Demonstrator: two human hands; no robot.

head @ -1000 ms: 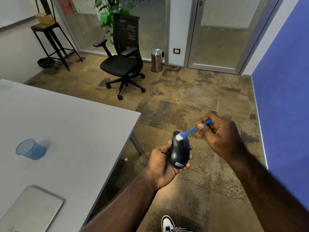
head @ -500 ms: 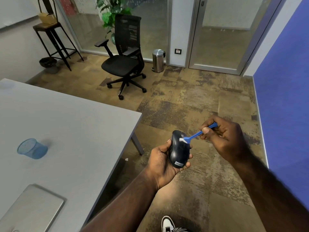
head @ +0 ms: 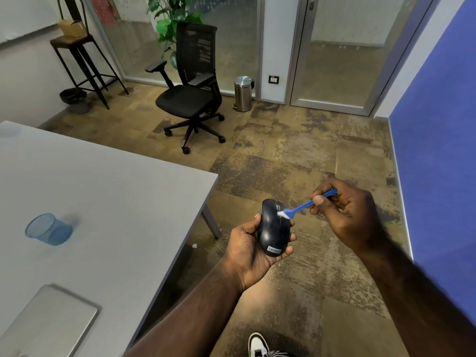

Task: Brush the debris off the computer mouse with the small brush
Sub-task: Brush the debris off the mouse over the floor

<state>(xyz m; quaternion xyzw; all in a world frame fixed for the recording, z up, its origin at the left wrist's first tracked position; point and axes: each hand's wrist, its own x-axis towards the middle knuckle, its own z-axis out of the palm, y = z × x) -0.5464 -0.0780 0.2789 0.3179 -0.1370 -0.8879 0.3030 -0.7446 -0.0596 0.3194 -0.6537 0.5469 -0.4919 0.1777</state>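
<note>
head | left hand fingers wrap mouse | right hand fingers pinch brush, bristles on mouse

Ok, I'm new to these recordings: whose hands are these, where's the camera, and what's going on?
There is no machine here. A person wears one wide-angle camera on the head, looking down at their own hands. The left hand cradles a dark computer mouse above the floor, beside the table. The right hand pinches a small blue brush, its white bristles on the mouse's top near the wheel. On the grey table lie a blue mesh cup on its side and a closed laptop.
</note>
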